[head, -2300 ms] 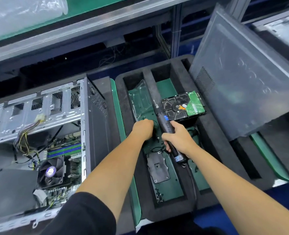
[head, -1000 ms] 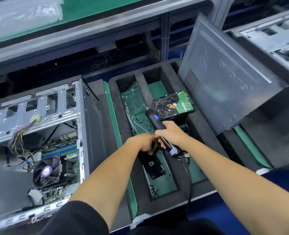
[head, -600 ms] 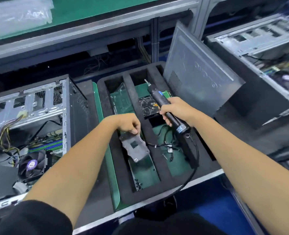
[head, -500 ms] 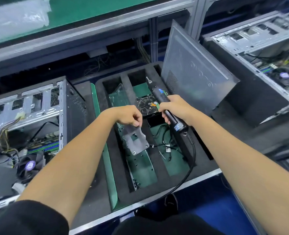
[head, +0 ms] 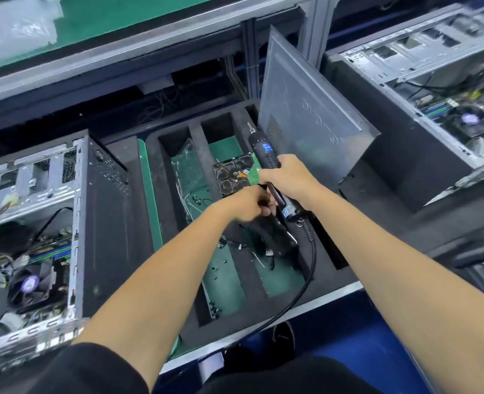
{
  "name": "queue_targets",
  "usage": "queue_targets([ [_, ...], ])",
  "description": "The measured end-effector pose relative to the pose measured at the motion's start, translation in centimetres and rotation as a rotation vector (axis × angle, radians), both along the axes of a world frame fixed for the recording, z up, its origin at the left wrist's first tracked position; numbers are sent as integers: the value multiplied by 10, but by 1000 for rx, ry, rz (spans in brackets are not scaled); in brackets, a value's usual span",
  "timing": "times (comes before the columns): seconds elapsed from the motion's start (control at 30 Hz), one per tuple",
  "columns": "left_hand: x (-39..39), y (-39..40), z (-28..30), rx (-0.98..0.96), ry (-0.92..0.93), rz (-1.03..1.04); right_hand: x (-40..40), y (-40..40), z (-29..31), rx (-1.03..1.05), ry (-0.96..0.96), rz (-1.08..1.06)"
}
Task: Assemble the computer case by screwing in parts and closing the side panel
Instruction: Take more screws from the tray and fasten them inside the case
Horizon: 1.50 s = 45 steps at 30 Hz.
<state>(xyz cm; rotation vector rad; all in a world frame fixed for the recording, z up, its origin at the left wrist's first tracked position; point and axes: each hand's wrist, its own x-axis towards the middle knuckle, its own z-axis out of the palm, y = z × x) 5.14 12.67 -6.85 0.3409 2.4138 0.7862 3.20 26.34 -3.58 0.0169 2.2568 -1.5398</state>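
Black foam tray (head: 175, 251) | right hand (head: 287, 177) grips screwdriver (head: 266, 157) | left hand (head: 243, 206) grip unclear

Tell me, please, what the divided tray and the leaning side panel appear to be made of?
Tray: probably dense black foam, judging by its thick, matte, soft-edged dividers; its green floor looks like smooth plastic. Side panel: likely grey painted sheet metal, thin, faintly glossy, with a perforated vent patch.
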Motion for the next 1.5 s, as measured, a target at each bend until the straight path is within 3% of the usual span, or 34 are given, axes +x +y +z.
queue_targets([
  [0.27,13,11,-15,-87,-13,-10,9,-5,-17,39,-48,58],
  [0.43,10,-53,7,-107,97,172,16,-35,-20,-43,-70,95],
  [0.53,26,-85,10,-156,46,189,26,-69,-21,-98,-87,158],
  [0.7,64,-101,-17,-404,-192,-36,46,-118,-36,-40,-113,306],
  [0.8,87,-97,-35,-634,-140,-292,54,-132,-51,-5,-160,334],
  [0.9,104,-87,-52,-737,-107,-494,60,-132,-66,35,-194,296],
  [1.1,124,-59,-83,-758,-246,-697,65,-140,-78,154,-173,304],
  [1.37,139,-52,-97,-792,33,-830,51,-128,-78,-32,-296,205],
  [1.5,137,-55,-92,-725,26,-766,49,-123,-80,-96,-323,227],
])
